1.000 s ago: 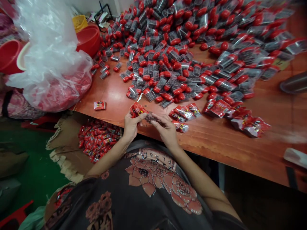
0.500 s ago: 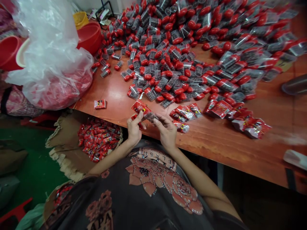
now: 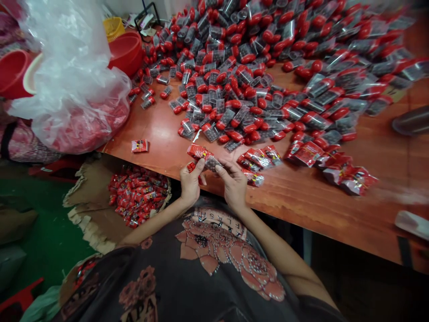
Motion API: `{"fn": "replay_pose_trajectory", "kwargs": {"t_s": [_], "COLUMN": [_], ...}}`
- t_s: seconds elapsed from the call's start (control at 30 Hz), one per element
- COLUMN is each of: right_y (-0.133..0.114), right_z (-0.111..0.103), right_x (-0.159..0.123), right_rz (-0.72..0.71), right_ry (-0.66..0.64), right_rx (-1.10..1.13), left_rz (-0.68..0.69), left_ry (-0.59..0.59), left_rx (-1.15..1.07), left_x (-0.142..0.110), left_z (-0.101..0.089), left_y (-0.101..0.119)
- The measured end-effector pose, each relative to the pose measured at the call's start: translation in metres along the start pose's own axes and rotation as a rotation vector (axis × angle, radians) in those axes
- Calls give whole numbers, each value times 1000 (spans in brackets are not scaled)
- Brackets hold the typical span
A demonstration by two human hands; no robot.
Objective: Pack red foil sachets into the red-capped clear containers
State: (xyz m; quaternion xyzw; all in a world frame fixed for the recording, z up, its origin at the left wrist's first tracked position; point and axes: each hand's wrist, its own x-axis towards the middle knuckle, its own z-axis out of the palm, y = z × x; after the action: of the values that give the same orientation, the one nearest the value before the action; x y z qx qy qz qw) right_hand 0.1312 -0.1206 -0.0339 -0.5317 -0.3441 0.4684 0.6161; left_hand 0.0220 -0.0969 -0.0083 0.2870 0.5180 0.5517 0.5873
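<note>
Both hands meet at the near edge of the red-brown table. My left hand pinches a red printed wrapper with thumb and fingers closed. My right hand grips a small clear container of dark pellets, whose end sits inside the wrapper. Just right of my hands lie several wrapped red packets. Beyond them spreads a big heap of red-capped clear containers.
A cardboard box of wrapped red packets stands on the floor, lower left. A clear plastic bag with red contents sits on the table's left end, near red tubs. One loose packet lies alone. More wrapped packets lie at right.
The wrapper and container have risen slightly and shifted right between my hands. The container has slid further into the wrapper. My hands have stayed at the table edge.
</note>
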Motion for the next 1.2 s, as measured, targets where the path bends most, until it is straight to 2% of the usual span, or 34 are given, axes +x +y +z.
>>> {"fn": "replay_pose_trajectory", "kwargs": {"t_s": [0.2,0.37,0.53,0.6,0.7,0.77,1.0,1.2], "right_y": [-5,-8,-15,-15,-10,-5,5,9], "right_z": [0,-3,-6,-4,1,4,12,14], "right_x": [-1,-1,-2,-3,-5,-5,-6,-2], "right_rz": [-63,-85,-216,-175,-6,54,111,139], "right_ry": [-82,-73,-103,-77,-36,-13,67,66], "right_rx": [-49,-80,-236,-199,-16,67,61,70], "left_rz": [35,-41,-92,-87,-93,-93,-65,-65], "left_ry": [-8,-49,-83,-97,-104,-84,3,-9], "left_rx": [-36,-37,-64,-69,-66,-73,-109,-115], "left_x": [6,7,12,11,8,6,-4,-7], "left_z": [2,1,0,1,2,2,10,10], "left_y": [16,19,22,21,17,14,2,-1]}}
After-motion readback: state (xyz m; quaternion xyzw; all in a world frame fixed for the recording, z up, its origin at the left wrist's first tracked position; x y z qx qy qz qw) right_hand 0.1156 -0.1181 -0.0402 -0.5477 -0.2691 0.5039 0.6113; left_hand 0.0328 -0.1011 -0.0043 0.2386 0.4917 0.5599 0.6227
